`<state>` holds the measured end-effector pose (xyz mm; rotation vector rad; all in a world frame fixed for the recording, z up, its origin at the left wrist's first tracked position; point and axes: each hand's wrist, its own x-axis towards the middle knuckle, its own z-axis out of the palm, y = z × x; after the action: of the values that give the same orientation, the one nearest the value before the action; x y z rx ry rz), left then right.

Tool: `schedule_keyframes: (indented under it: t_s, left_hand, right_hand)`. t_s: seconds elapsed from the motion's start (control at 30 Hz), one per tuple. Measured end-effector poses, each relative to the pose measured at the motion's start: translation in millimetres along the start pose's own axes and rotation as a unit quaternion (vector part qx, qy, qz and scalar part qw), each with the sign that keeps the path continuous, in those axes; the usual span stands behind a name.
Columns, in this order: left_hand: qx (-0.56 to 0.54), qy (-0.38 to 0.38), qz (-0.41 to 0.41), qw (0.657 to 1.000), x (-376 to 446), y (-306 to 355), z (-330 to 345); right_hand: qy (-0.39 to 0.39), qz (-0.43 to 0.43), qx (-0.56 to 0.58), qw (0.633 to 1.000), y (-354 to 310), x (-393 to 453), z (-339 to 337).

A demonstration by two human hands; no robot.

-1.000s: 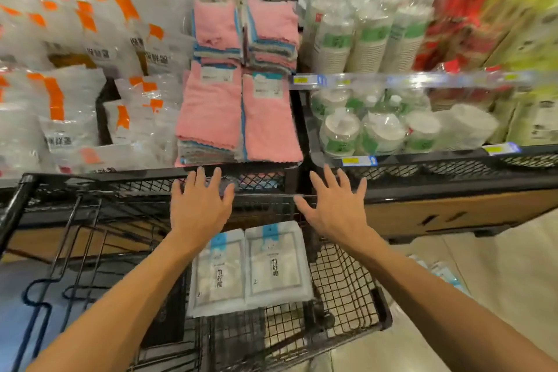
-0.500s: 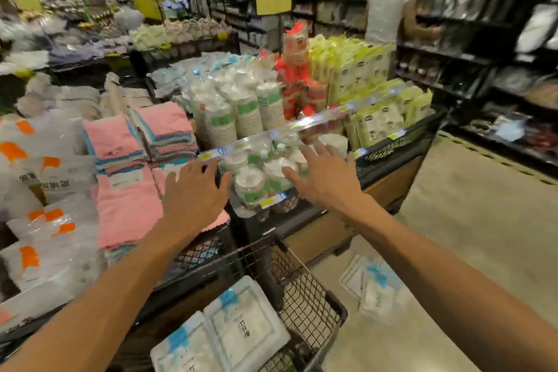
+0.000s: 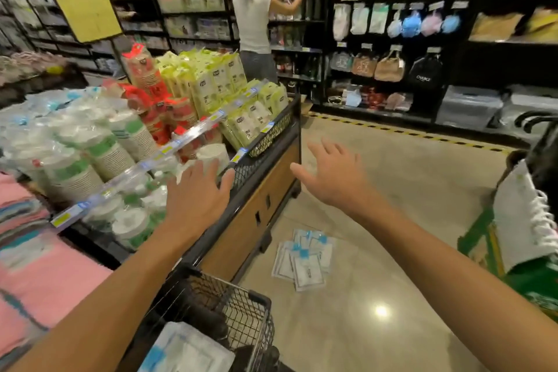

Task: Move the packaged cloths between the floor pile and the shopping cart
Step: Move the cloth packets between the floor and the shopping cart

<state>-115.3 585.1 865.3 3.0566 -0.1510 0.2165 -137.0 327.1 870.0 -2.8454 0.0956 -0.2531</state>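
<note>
A pile of white packaged cloths with blue labels (image 3: 303, 260) lies on the beige floor beside the display stand's base. The black wire shopping cart (image 3: 241, 308) sits at the bottom, with packaged cloths (image 3: 187, 350) lying inside it. My left hand (image 3: 196, 199) hovers open, palm down, over the display stand's edge, above and beyond the cart. My right hand (image 3: 332, 178) is open with fingers spread, held in the air over the floor, above and beyond the floor pile. Neither hand holds anything.
A display stand (image 3: 259, 190) with paper cups, green packs and pink towels (image 3: 45, 275) fills the left. A person (image 3: 256, 18) reaches into dark shelving at the back. Another cart with a white and green bag (image 3: 525, 220) stands at the right edge.
The view has swung right, from the cart and towel shelf toward the aisle. Both hands stayed open and lifted away from the cart's rim. The floor pile is now in full view.
</note>
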Motion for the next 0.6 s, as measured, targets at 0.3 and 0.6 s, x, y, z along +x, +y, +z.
schedule_keyframes:
  t_s: [0.3,0.6]
  left_hand:
    - [-0.006,-0.045,0.010,0.999,63.3,113.4,45.4]
    - [0.017,-0.063,0.013,0.998,116.4,178.0,90.3]
  right_hand:
    - [-0.009,0.051,0.004,0.999,153.4,37.3,-15.0]
    - [-0.038,0.093,-0.005,0.995,283.4,80.2,-2.0]
